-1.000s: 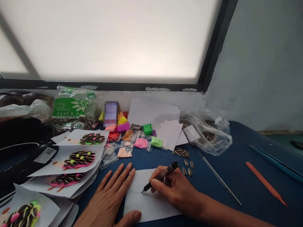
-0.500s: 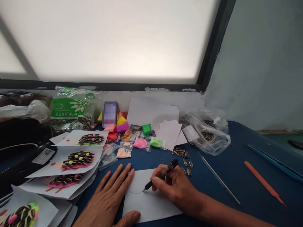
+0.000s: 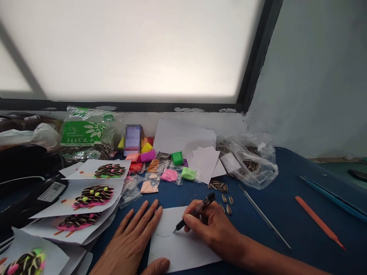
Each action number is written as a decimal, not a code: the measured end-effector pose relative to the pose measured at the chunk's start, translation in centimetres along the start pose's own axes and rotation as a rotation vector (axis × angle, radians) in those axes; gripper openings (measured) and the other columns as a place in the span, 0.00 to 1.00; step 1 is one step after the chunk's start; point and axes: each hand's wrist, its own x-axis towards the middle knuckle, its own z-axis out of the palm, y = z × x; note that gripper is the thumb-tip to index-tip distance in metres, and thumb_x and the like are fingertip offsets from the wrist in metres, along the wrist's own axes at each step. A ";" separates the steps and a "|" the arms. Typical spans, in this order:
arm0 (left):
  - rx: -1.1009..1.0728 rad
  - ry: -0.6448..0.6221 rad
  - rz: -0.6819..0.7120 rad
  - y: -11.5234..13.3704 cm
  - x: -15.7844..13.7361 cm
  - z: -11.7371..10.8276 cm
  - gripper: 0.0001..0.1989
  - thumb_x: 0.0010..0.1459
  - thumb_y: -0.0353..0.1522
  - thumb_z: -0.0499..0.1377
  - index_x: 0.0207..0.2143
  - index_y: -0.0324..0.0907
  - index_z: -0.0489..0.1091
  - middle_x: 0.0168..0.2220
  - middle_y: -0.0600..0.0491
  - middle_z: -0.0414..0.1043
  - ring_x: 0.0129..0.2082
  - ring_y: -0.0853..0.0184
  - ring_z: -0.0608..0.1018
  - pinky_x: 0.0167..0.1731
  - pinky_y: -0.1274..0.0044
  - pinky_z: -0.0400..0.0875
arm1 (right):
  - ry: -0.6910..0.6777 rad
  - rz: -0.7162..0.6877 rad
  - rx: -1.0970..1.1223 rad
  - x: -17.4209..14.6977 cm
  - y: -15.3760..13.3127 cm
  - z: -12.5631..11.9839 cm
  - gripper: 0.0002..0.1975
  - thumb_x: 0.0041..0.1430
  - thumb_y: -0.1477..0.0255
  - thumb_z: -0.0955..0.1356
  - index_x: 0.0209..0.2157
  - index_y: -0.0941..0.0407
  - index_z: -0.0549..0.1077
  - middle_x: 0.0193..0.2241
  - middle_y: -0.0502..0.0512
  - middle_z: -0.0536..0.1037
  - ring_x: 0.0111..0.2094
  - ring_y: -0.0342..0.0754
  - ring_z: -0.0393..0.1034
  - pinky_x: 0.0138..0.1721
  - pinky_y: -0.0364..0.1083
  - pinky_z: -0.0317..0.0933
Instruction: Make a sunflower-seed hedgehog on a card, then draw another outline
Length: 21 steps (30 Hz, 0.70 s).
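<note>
A white sheet of paper lies on the blue table in front of me, with a thin curved line drawn near its upper left. My right hand is closed round a black pen, whose tip touches the paper at the right end of that line. Flat beside it, my left hand rests with fingers spread, partly on the table and partly on the sheet's left edge. Several striped sunflower seeds lie just beyond my right hand.
Cards with seed-and-clay hedgehog pictures are stacked at left. Packets of coloured clay, blank papers and a clear bag of seeds sit toward the wall. A metal tool and an orange tool lie at right.
Almost nothing differs. The view has shifted very slightly; both hands and the pen hold the same places on the paper.
</note>
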 end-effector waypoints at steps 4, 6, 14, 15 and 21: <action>0.016 -0.007 0.007 -0.1 0.0 0.1 0.42 0.58 0.53 0.53 0.66 0.52 0.35 0.66 0.52 0.47 0.62 0.51 0.61 0.55 0.63 0.66 | 0.024 0.003 -0.023 0.0 0.0 0.0 0.10 0.58 0.74 0.64 0.25 0.59 0.73 0.22 0.51 0.76 0.26 0.44 0.69 0.28 0.42 0.59; 0.025 -0.012 0.005 0.0 0.0 0.1 0.42 0.59 0.53 0.53 0.66 0.52 0.34 0.66 0.52 0.46 0.63 0.52 0.61 0.56 0.63 0.65 | 0.027 -0.004 -0.026 0.1 -0.1 0.0 0.10 0.58 0.74 0.64 0.24 0.59 0.73 0.22 0.51 0.76 0.26 0.44 0.69 0.28 0.42 0.59; 0.028 -0.016 0.001 0.1 0.1 -0.2 0.42 0.59 0.53 0.52 0.66 0.52 0.34 0.66 0.53 0.45 0.62 0.50 0.61 0.56 0.62 0.65 | 0.039 0.003 0.021 0.1 0.0 0.0 0.11 0.59 0.71 0.64 0.25 0.59 0.73 0.23 0.52 0.75 0.27 0.45 0.70 0.31 0.42 0.61; 0.032 -0.024 0.002 0.1 0.1 -0.3 0.42 0.59 0.53 0.52 0.66 0.51 0.34 0.66 0.52 0.45 0.62 0.50 0.61 0.56 0.61 0.65 | 0.044 0.007 0.024 0.1 0.0 0.0 0.11 0.59 0.71 0.64 0.25 0.59 0.73 0.23 0.52 0.75 0.27 0.45 0.69 0.31 0.42 0.61; 0.010 -0.054 -0.008 0.2 0.2 -0.4 0.40 0.59 0.53 0.51 0.66 0.52 0.36 0.66 0.52 0.45 0.63 0.50 0.59 0.56 0.59 0.64 | 0.056 0.043 0.035 0.2 0.0 0.1 0.11 0.59 0.70 0.65 0.26 0.60 0.73 0.22 0.52 0.75 0.26 0.45 0.69 0.30 0.42 0.60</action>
